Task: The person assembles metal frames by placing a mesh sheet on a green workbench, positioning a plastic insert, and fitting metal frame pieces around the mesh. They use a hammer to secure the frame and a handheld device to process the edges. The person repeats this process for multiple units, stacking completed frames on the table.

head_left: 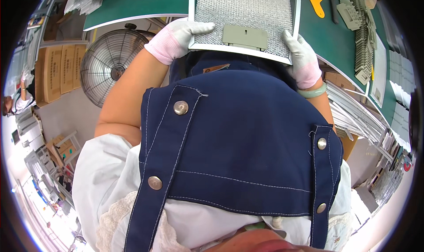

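A metal mesh filter (243,9) in a pale frame lies at the table's near edge, its close side right by my apron. On that side sits a grey-green plastic latch plate (245,36). My left hand (184,35), in a white and pink glove, grips the frame's near left corner, thumb on top along the mesh. At the near right corner my right hand (302,53), gloved alike, holds the frame with its thumb over the edge. The fingers of both hands are partly hidden by the frame.
On the green table (145,4), a yellow scraper (315,1) and a dark tool (332,5) lie right of the filter. Stacked grey-green plates (364,40) stand farther right. A large fan (115,69) and cardboard boxes (53,73) are at the left; another person (20,99) is beyond.
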Action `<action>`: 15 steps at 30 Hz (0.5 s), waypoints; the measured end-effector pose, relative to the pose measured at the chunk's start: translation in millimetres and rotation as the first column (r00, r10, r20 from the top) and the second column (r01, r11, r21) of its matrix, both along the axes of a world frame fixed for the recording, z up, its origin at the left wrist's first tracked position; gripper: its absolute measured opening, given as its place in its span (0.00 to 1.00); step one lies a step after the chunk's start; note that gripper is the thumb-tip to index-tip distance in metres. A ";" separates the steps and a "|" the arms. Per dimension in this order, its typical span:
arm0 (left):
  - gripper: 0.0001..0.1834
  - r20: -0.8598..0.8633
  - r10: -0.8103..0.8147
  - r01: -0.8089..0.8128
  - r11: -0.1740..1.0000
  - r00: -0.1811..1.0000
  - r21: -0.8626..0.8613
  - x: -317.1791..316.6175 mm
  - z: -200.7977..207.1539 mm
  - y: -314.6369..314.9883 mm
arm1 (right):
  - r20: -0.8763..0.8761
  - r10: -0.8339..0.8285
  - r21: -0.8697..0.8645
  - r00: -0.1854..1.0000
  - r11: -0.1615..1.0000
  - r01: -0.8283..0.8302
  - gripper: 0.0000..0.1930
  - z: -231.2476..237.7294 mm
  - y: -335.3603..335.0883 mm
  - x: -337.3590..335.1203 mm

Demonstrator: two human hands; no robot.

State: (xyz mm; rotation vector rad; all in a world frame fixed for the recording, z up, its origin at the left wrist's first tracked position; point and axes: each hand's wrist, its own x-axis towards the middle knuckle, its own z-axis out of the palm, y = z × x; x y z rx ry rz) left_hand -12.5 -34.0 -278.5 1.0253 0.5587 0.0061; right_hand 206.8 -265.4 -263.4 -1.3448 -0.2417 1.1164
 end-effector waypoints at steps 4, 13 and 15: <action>0.14 0.055 0.017 -0.025 0.988 0.998 0.153 -2.8 -23.8 -0.8 | -0.025 -0.052 0.026 0.998 0.998 0.053 0.21 6.0 3.1 -8.8; 0.13 -0.114 0.370 -0.387 0.897 0.922 -0.215 14.8 26.7 -36.9 | -0.150 0.098 0.115 0.984 0.990 -0.081 0.17 1.4 -3.9 -3.9; 0.09 -0.101 0.381 -0.394 0.889 0.919 -0.233 16.4 23.9 -30.2 | -0.070 0.115 0.093 0.991 0.990 -0.108 0.17 -3.6 -6.5 -1.9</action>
